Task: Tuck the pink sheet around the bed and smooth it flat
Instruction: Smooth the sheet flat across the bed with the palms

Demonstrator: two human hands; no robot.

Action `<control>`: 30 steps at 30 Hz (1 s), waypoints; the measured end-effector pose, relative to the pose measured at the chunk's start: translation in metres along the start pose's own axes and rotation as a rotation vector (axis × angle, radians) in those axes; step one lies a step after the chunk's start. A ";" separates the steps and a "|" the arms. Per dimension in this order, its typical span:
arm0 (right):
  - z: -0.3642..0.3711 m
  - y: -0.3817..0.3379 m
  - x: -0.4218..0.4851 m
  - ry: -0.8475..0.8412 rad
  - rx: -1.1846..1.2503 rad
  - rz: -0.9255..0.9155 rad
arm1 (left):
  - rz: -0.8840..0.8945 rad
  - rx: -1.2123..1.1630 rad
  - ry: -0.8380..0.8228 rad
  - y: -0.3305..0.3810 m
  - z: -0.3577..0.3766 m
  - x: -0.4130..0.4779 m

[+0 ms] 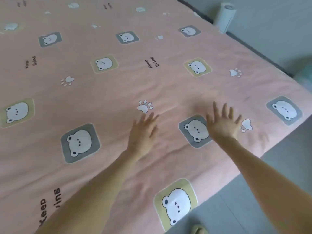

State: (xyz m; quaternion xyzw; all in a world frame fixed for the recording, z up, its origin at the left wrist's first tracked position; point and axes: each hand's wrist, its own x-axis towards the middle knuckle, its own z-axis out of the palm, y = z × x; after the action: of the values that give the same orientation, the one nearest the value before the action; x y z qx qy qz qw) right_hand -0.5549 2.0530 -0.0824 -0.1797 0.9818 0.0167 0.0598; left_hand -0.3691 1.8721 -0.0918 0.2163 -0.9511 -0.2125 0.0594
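The pink sheet point(118, 92), printed with white bears in grey and yellow squares and paw marks, covers the whole bed. It lies mostly flat, with shallow wrinkles around my hands. My left hand point(142, 134) rests palm down on the sheet with its fingers spread, just below a paw print. Palm down too and fingers apart, my right hand point(222, 123) sits beside a grey bear patch near the bed's right corner. Both hands are blurred. Neither holds anything.
The bed's near edge runs diagonally at the lower right, with grey floor point(278, 174) beyond it. A dark bed edge point(253, 48) shows along the far right side. A white cylindrical object point(225, 16) stands by the wall at the upper right.
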 end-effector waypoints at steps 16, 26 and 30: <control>0.043 0.253 0.208 0.122 -0.041 0.026 | -0.173 0.307 -0.069 0.172 0.158 0.226; -0.011 0.130 0.246 0.184 0.089 -0.478 | -0.439 -0.136 0.216 0.185 0.096 0.310; 0.012 0.142 0.282 0.029 -0.137 -0.712 | -0.757 0.166 -0.032 0.148 0.110 0.333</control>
State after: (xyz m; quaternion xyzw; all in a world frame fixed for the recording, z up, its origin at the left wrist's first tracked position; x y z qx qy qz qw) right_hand -0.8661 2.0873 -0.1277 -0.5142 0.8550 0.0580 0.0358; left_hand -0.7488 1.8893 -0.1206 0.5528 -0.8187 -0.1448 -0.0558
